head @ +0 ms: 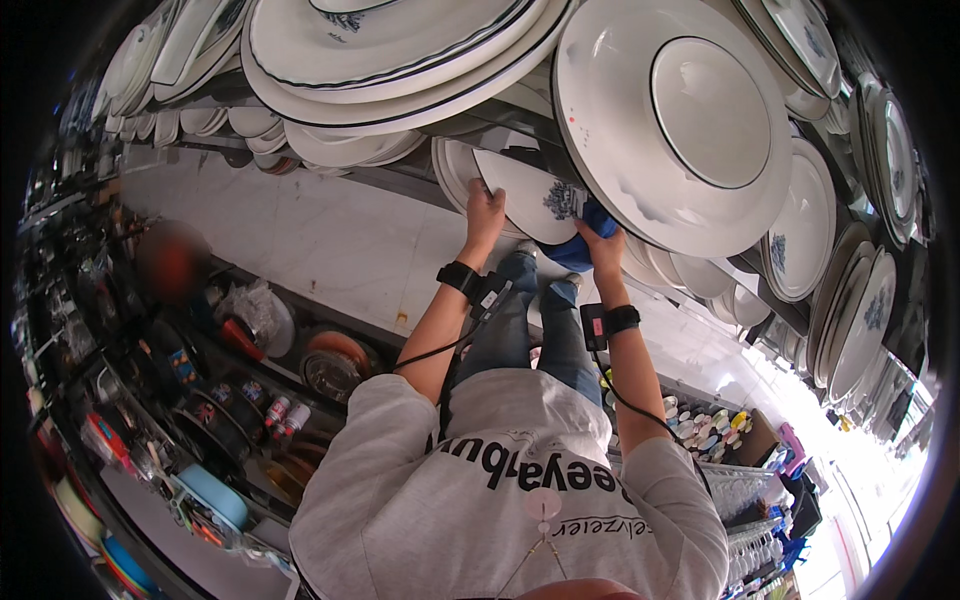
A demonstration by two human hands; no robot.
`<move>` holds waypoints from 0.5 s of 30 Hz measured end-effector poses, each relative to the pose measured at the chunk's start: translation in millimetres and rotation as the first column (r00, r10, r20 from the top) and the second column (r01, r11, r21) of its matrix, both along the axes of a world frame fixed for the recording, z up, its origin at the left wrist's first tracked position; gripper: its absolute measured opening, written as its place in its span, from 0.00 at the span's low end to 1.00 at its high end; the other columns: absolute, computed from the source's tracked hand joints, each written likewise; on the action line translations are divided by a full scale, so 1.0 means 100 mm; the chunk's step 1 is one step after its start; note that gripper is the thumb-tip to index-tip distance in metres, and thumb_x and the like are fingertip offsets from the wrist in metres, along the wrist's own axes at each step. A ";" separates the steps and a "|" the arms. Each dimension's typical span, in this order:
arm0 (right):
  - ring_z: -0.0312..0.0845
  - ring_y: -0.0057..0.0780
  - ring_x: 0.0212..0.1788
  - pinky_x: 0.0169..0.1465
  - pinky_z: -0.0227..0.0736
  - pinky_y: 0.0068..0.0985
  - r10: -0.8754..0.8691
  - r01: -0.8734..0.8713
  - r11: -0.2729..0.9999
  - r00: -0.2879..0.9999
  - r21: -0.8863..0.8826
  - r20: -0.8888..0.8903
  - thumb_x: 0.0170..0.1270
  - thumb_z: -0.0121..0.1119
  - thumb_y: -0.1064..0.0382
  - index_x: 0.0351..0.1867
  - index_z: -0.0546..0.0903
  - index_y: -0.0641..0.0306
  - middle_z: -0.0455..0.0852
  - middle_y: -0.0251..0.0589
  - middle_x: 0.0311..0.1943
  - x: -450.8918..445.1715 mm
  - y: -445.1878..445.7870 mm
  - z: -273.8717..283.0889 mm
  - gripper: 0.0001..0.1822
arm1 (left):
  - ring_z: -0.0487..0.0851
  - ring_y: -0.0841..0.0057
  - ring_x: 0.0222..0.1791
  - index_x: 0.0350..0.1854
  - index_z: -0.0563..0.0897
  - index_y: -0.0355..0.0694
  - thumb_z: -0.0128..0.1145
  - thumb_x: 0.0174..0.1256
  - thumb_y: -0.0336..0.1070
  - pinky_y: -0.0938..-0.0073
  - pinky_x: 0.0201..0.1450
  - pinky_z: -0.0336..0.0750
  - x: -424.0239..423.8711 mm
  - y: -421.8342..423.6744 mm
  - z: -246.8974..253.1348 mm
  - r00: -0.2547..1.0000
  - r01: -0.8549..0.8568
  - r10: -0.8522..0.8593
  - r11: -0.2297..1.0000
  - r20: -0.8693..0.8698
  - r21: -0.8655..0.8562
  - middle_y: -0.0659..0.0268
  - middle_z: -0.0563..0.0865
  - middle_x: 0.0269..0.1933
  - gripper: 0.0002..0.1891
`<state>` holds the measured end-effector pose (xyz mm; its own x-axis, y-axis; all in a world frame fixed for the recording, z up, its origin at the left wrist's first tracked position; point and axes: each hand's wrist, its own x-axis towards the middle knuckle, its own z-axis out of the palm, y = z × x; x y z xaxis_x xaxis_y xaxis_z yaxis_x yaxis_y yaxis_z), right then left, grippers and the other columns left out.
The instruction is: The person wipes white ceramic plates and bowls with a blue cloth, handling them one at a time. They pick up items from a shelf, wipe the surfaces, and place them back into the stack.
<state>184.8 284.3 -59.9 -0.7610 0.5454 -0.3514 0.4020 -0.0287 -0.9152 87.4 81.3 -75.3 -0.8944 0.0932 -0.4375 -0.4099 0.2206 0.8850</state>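
Observation:
My left hand [486,211] grips the rim of a white oval plate [521,195] with a dark blue printed motif, tilted up near the lower shelf. Against the plate's right end, my right hand [601,244] holds a blue cloth [576,251], partly hidden under the plate and the fingers. Just behind the left hand, more white plates [448,174] stand on the lower shelf. A large white round plate with a dark rim line [607,112] overhangs the right hand from the upper shelf.
Stacked oval platters [405,112] jut from the upper shelf ahead, and more plates [799,225] stand at the right. Behind on the left, a shelf holds pans and a glass lid [330,375]. Small colourful items [705,431] fill a box at the lower right. Tiled floor [337,247] runs between the shelves.

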 end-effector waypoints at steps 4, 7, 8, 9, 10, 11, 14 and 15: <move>0.81 0.26 0.40 0.48 0.75 0.25 -0.033 0.033 0.999 0.999 -0.015 0.029 0.46 0.75 0.60 0.44 0.82 0.72 0.87 0.41 0.40 0.05 0.03 0.06 0.24 | 0.80 0.79 0.33 0.49 0.66 0.38 0.53 0.69 0.31 0.75 0.28 0.79 0.01 0.03 -0.03 0.999 -0.035 0.035 0.999 -0.042 0.010 0.64 0.80 0.39 0.12; 0.82 0.28 0.39 0.47 0.75 0.26 -0.037 0.042 0.996 0.997 -0.076 0.069 0.47 0.75 0.61 0.43 0.82 0.71 0.87 0.41 0.38 0.13 0.06 0.13 0.23 | 0.81 0.78 0.34 0.50 0.66 0.38 0.52 0.69 0.31 0.75 0.28 0.79 -0.01 0.04 0.00 0.998 -0.061 0.062 0.997 -0.014 0.051 0.64 0.80 0.39 0.13; 0.82 0.30 0.39 0.47 0.75 0.27 -0.024 0.034 0.995 0.994 -0.091 0.104 0.48 0.74 0.62 0.43 0.82 0.71 0.87 0.42 0.37 0.17 0.07 0.17 0.22 | 0.81 0.78 0.34 0.51 0.66 0.39 0.52 0.69 0.31 0.75 0.28 0.79 -0.01 0.03 -0.02 0.997 -0.069 0.070 0.996 -0.013 0.063 0.64 0.80 0.39 0.13; 0.82 0.32 0.39 0.47 0.75 0.28 -0.011 0.026 0.994 0.990 -0.106 0.138 0.49 0.74 0.64 0.42 0.82 0.71 0.87 0.42 0.36 0.20 0.08 0.21 0.20 | 0.81 0.77 0.36 0.52 0.66 0.39 0.52 0.69 0.31 0.75 0.29 0.80 0.00 0.04 -0.03 0.996 -0.083 0.085 0.993 -0.013 0.086 0.64 0.80 0.40 0.13; 0.82 0.31 0.38 0.45 0.75 0.28 0.007 0.008 0.995 0.988 -0.098 0.157 0.49 0.73 0.64 0.42 0.81 0.71 0.87 0.42 0.35 0.24 0.08 0.22 0.20 | 0.81 0.77 0.36 0.52 0.67 0.39 0.53 0.69 0.31 0.75 0.29 0.80 0.00 0.04 -0.03 0.997 -0.079 0.079 0.994 -0.004 0.070 0.64 0.79 0.40 0.13; 0.83 0.31 0.37 0.44 0.76 0.28 0.025 -0.009 0.996 0.984 -0.090 0.176 0.50 0.73 0.64 0.42 0.81 0.71 0.87 0.41 0.34 0.27 0.07 0.23 0.19 | 0.81 0.77 0.36 0.52 0.67 0.39 0.53 0.69 0.32 0.75 0.29 0.80 -0.01 0.04 -0.02 0.997 -0.074 0.074 0.996 0.004 0.055 0.64 0.79 0.41 0.13; 0.84 0.29 0.34 0.41 0.78 0.27 0.032 -0.003 0.965 0.994 -0.262 0.109 0.51 0.72 0.67 0.41 0.80 0.71 0.87 0.41 0.32 0.32 0.00 0.31 0.17 | 0.80 0.78 0.36 0.52 0.69 0.38 0.53 0.68 0.32 0.75 0.29 0.79 -0.01 0.02 -0.10 0.995 -0.075 0.075 0.997 -0.059 0.006 0.65 0.79 0.41 0.13; 0.84 0.29 0.33 0.40 0.78 0.26 0.022 0.003 0.937 0.998 -0.350 0.067 0.52 0.71 0.67 0.41 0.80 0.71 0.87 0.41 0.32 0.32 -0.03 0.34 0.16 | 0.79 0.78 0.36 0.51 0.70 0.38 0.54 0.68 0.33 0.75 0.28 0.79 0.00 0.01 -0.15 0.993 -0.079 0.077 0.997 -0.095 -0.011 0.65 0.79 0.42 0.13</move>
